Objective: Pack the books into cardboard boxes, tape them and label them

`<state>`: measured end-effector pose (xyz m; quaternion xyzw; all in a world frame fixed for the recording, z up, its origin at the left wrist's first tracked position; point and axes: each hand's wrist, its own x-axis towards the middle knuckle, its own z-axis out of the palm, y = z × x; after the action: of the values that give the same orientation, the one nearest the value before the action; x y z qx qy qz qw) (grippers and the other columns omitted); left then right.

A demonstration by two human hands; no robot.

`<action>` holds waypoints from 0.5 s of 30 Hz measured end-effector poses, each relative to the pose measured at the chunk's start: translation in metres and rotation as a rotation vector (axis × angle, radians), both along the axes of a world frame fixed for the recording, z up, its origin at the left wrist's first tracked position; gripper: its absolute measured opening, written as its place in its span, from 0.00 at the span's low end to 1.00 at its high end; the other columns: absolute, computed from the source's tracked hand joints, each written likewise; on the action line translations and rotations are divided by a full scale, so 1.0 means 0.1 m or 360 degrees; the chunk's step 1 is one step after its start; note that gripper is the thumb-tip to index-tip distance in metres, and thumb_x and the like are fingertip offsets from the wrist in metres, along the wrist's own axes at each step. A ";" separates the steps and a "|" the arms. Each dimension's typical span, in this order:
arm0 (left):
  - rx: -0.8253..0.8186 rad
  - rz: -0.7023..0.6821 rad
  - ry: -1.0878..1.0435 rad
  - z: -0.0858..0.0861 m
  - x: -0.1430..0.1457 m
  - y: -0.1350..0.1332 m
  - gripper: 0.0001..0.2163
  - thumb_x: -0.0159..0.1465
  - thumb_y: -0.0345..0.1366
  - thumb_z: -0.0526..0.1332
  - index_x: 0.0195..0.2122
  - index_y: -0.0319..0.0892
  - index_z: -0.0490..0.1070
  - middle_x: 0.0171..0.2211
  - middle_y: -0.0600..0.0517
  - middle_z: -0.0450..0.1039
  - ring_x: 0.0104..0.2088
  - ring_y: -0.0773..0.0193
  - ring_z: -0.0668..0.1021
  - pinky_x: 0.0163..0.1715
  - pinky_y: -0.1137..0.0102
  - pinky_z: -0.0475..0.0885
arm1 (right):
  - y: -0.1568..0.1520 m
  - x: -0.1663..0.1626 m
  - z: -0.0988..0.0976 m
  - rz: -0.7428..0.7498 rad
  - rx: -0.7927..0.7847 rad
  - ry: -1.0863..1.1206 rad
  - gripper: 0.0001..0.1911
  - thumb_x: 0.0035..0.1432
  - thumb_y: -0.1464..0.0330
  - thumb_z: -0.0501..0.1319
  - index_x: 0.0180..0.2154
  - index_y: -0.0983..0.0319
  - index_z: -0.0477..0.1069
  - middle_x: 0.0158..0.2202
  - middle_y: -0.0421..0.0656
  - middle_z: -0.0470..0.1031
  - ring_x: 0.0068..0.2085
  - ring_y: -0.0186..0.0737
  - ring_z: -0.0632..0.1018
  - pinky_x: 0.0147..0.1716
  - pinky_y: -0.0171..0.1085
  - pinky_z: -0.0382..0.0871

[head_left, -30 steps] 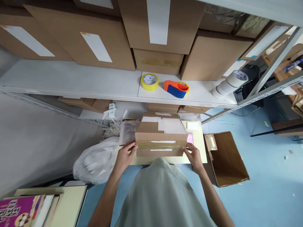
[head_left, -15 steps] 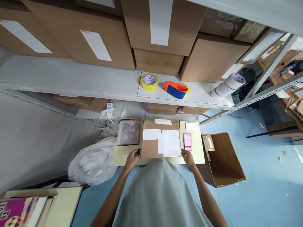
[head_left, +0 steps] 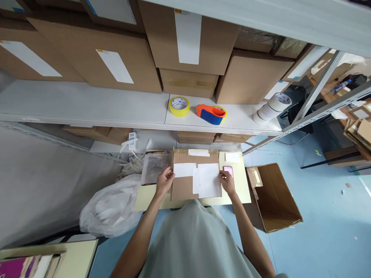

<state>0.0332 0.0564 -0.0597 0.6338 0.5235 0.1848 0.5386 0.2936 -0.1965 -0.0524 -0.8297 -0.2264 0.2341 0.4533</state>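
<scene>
A flat brown cardboard box (head_left: 181,188) lies on the pale yellow table in front of me, with white paper sheets (head_left: 208,178) on its top face. My left hand (head_left: 165,180) is closed at the box's left edge, fingertips against the side. At the right edge my right hand (head_left: 227,182) has its fingers pinched on the box near the sheet's side. Just beyond that hand lies a phone (head_left: 228,169) with a pink screen, partly covered by it. A plastic-wrapped flat item (head_left: 155,166) rests left of the box.
A small white paper (head_left: 232,157) lies on the table (head_left: 242,193). Above, a shelf (head_left: 121,110) carries yellow tape (head_left: 179,106), an orange-blue tape dispenser (head_left: 211,114), white rolls (head_left: 271,109) and large cartons. An open carton (head_left: 278,197) stands right, a plastic bag (head_left: 111,206) left.
Both hands have moved up from the box's lower corners to the middle of its sides. My right hand now covers part of the phone. The camera view has shifted slightly.
</scene>
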 end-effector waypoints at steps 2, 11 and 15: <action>0.0053 -0.0021 -0.0063 0.08 -0.05 -0.04 0.27 0.60 0.41 0.68 0.60 0.39 0.77 0.54 0.38 0.83 0.53 0.49 0.85 0.57 0.55 0.79 | -0.09 -0.01 0.10 -0.0026 0.0049 -0.0014 0.24 0.59 0.49 0.64 0.43 0.62 0.78 0.47 0.56 0.82 0.43 0.50 0.83 0.43 0.48 0.82; 0.0108 -0.0033 0.0021 0.17 -0.12 -0.26 0.15 0.58 0.43 0.65 0.44 0.43 0.78 0.39 0.47 0.84 0.43 0.53 0.85 0.46 0.61 0.80 | -0.29 -0.08 0.17 -0.0095 0.0010 0.0032 0.24 0.61 0.44 0.62 0.41 0.59 0.74 0.45 0.53 0.84 0.36 0.47 0.82 0.35 0.44 0.79; -0.0035 -0.0024 0.0051 0.06 -0.17 -0.33 0.13 0.60 0.45 0.64 0.41 0.45 0.78 0.40 0.46 0.85 0.45 0.51 0.86 0.46 0.60 0.81 | -0.40 -0.12 -0.01 -0.0083 -0.0121 0.0073 0.26 0.57 0.43 0.62 0.38 0.60 0.76 0.40 0.54 0.85 0.36 0.50 0.84 0.35 0.46 0.79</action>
<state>0.0163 0.0230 -0.0537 0.6348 0.5292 0.1648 0.5384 0.2813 -0.2361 -0.0532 -0.8464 -0.1852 0.2494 0.4325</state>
